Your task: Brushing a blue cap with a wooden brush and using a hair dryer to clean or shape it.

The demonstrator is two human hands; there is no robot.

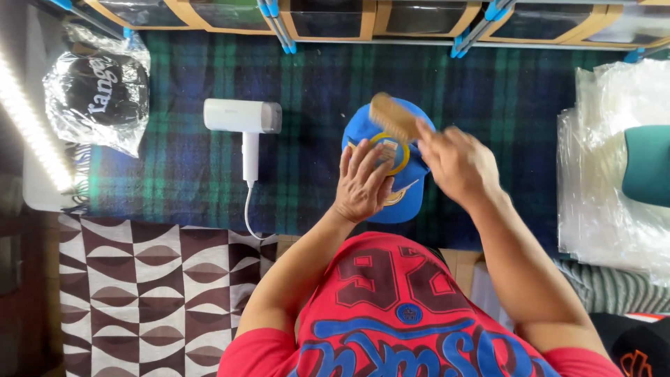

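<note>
Near edge: red printed shirt (398,314) fills bottom centre, both forearms reach up from it. Left hand (363,183) lies flat, fingers spread and open, pressing down on the blue cap (408,199), gripping nothing. Right hand (457,162) is closed round one end of a wooden brush (392,115), brush laid over the cap's crown. Cap is bright blue with a yellow ring emblem on the front and a lighter stripe on the brim; it sits mid-worktop on the dark green-blue plaid cloth (488,105), brim toward the person. Emblem partly covered by the left fingers, detail unreadable. Bristles not visible, probably facing down.

Open plaid left of the cap up to the white handheld steamer (241,119), cord trailing to the near edge; more bare plaid right of the cap. Right edge: stack of clear plastic bags (607,174), a teal cap (649,164) cut off by the frame. Far left: bagged black cap (98,91). Far edge: wooden-framed boxes (328,17), tops cut off.
</note>
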